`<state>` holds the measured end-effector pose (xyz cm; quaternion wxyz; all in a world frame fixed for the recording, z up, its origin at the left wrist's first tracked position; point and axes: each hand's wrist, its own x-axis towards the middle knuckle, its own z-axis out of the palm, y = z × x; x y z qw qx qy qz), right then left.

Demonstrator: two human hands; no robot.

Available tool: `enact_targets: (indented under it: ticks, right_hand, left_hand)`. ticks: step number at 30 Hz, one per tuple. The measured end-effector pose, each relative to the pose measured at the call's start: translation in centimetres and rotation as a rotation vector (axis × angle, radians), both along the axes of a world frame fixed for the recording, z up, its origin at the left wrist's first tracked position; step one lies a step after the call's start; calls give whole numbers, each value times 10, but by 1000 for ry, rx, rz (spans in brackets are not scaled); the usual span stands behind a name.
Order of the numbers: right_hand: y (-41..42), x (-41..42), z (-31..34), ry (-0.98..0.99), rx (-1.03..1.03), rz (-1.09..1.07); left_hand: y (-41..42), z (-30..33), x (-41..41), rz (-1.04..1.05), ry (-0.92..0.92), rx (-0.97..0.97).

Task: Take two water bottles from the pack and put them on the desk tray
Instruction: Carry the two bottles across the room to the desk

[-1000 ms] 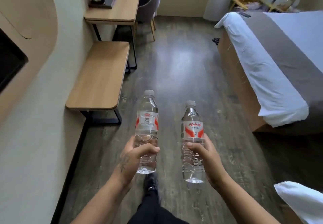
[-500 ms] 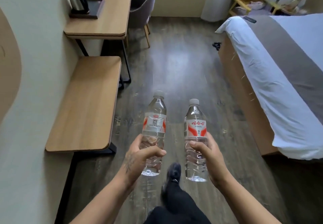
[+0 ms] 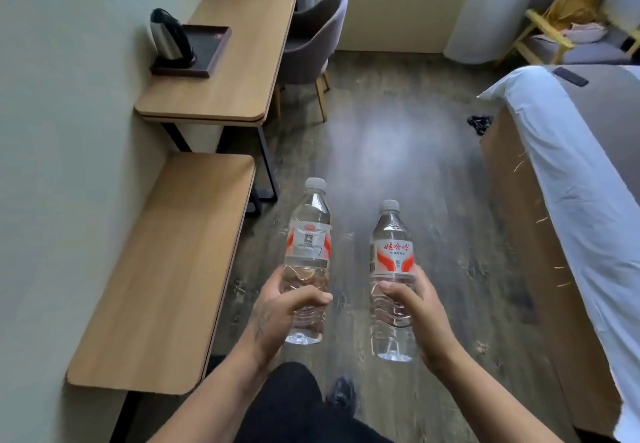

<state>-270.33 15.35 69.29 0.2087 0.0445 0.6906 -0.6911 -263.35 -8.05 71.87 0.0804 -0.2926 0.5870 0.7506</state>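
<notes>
My left hand [image 3: 277, 307] grips the lower half of a clear water bottle [image 3: 309, 238] with a red and white label, held upright over the floor. A second water bottle [image 3: 392, 252] of the same kind stands upright in my right hand [image 3: 415, 307], a little to the right and nearer. The dark desk tray [image 3: 211, 51] lies on the wooden desk [image 3: 235, 89] at the upper left, far ahead of both hands. A steel kettle [image 3: 168, 39] stands on the tray's left part. The pack is out of view.
A low wooden bench [image 3: 166, 269] runs along the left wall below the desk. A grey chair [image 3: 315, 37] is tucked at the desk's right side. The bed [image 3: 571, 200] fills the right. Dark wood floor [image 3: 398, 152] lies between them; my leg and shoe [image 3: 341, 394] show below.
The view has advanced along the floor toward the desk; bench, desk and tray now appear closer and larger. Both hands still hold their bottles upright in front of me.
</notes>
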Motion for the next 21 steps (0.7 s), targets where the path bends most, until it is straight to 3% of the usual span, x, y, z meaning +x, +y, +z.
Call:
enact_targets:
  ticks: [21]
  right_hand:
    - [-144, -491, 15, 47, 7, -29]
  left_hand:
    - [-148, -2, -500, 4, 61, 74]
